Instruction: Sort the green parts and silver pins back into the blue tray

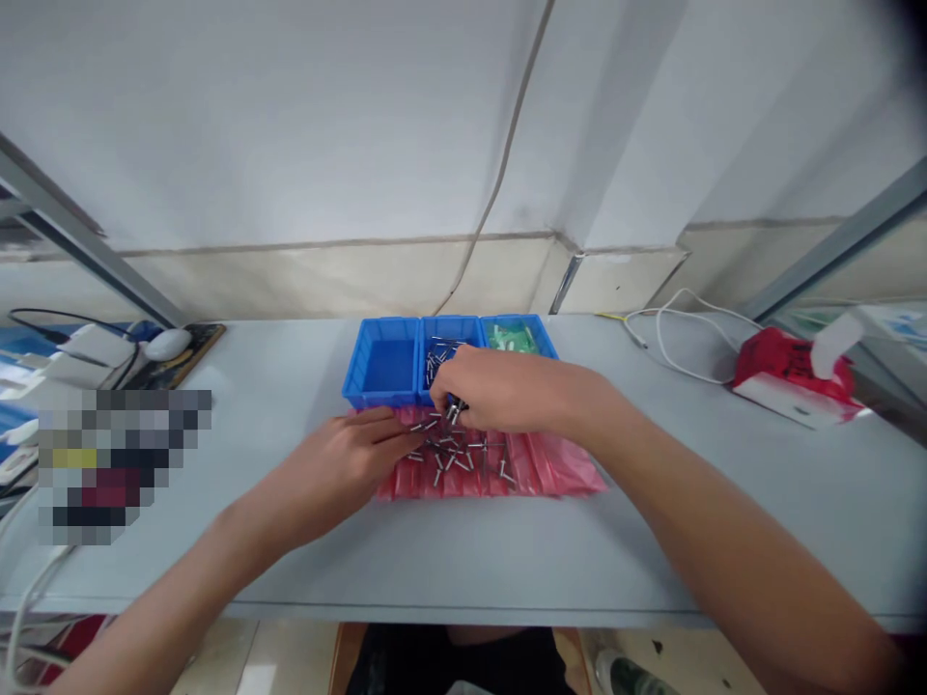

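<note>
Grey counter [507,555], white wall [290,125] behind; three blue bins [382,362], pink bag [561,468] strewn with metal pins [449,449]. Right fingers [463,372] pinch pins; left fingers [383,434] lie open.

Away to the left of the left hand [340,463], a white mouse [167,344] sits on a dark mat [203,349]. Away to the right of the right hand [518,391], a white cable [677,338] lies on the table [290,569], just beside a red tissue box [786,378].

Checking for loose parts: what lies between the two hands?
Head view: small metal pins on a pink plastic bag between left hand and right hand.
</note>
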Demonstrator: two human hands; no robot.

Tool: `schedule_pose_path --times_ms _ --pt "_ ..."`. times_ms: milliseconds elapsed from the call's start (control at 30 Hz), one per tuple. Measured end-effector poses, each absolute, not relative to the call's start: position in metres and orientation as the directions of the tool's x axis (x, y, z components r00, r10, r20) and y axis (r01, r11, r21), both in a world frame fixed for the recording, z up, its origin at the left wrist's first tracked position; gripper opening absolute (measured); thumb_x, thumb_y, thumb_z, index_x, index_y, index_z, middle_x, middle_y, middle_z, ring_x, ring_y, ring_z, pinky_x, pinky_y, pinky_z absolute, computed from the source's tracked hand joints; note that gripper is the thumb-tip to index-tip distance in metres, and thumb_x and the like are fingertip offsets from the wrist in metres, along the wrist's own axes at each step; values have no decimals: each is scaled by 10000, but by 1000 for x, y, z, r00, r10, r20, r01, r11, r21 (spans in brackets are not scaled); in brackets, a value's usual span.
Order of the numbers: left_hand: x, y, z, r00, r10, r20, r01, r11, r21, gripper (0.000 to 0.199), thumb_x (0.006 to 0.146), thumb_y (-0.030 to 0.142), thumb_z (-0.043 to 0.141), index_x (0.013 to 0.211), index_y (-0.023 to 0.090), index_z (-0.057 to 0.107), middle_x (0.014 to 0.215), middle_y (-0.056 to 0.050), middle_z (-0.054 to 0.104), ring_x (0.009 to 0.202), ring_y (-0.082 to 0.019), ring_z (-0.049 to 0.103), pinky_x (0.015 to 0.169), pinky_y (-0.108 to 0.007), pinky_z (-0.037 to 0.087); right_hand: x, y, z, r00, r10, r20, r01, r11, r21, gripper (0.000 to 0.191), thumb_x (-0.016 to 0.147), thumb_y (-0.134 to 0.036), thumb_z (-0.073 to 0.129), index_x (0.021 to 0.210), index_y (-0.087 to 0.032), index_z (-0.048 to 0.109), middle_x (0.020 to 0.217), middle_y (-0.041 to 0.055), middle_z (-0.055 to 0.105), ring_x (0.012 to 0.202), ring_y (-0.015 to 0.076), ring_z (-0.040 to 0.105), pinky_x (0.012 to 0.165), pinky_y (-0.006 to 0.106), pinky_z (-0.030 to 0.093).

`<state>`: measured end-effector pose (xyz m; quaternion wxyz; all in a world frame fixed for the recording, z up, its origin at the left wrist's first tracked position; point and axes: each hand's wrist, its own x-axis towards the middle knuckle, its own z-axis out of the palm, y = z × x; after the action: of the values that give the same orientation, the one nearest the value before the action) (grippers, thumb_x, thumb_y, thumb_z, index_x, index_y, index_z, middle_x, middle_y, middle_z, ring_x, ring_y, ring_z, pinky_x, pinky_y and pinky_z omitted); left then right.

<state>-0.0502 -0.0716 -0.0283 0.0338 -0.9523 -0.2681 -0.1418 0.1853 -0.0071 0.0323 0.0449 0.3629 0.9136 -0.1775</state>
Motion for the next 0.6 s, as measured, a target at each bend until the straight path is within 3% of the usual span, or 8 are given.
schedule_pose_path --times_ms 100,333,600 --pt "-51 -67 -37 786 483 387 528 -849 -12 256 1009 112 549 1237 150 659 1161 -104 760 1018 -249 736 812 -380 617 184 -10 36 -732 639 -238 681 676 -279 239 799 5 636 874 -203 725 783 14 658 696 161 543 609 300 292" --pt "-63 -61 -28 544 590 597 636 -753 166 181 979 130 636 1126 200 713 831 -7 704 714 -113 618 651 -258 500 182 -5 31 -786 593 -176 615 719 -323 238 829 -8 607 910 -197 726 821 19 671 688 146 522 634 292 307" --pt "-59 -57 -35 444 642 625 662 -705 254 157 994 172 606 1070 189 743 773 1 680 655 -94 581 615 -233 484 182 5 27 -847 518 -122 519 756 -399 285 795 -8 612 871 -204 805 830 18 761 752 153 617 682 263 399"
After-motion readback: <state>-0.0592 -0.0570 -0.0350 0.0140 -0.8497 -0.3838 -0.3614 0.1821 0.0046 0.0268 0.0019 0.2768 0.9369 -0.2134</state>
